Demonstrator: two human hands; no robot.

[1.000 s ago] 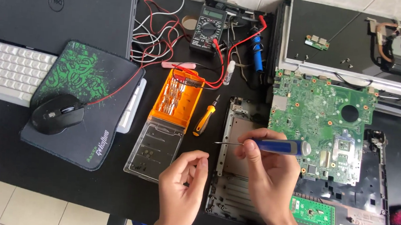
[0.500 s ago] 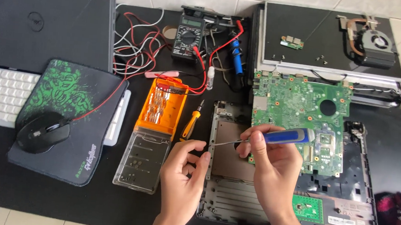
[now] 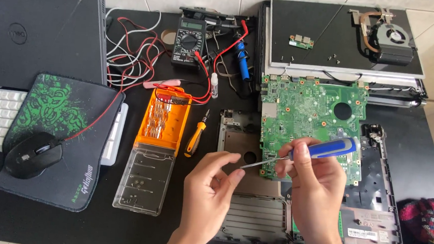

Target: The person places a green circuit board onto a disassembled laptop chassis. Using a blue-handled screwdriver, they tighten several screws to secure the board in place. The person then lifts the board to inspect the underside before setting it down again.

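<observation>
My right hand (image 3: 314,187) grips a screwdriver with a blue and white handle (image 3: 329,147), its thin shaft pointing left. My left hand (image 3: 210,188) pinches the tip of that shaft between thumb and fingers. Both hands hover over an opened laptop base (image 3: 251,211). A green motherboard (image 3: 312,113) lies on that base, just behind the screwdriver.
An orange bit case (image 3: 162,120) with its clear lid open and a small orange screwdriver (image 3: 195,136) lie left of the base. A multimeter (image 3: 188,41) with red leads sits behind. A mouse (image 3: 34,155) rests on a dark pad; a laptop lid with a fan (image 3: 390,40) lies at the back right.
The view has shifted, so everything sits more to the right and lower. My left hand has closed on the screwdriver's tip; my right hand still holds the handle, now tilted up at the right.
</observation>
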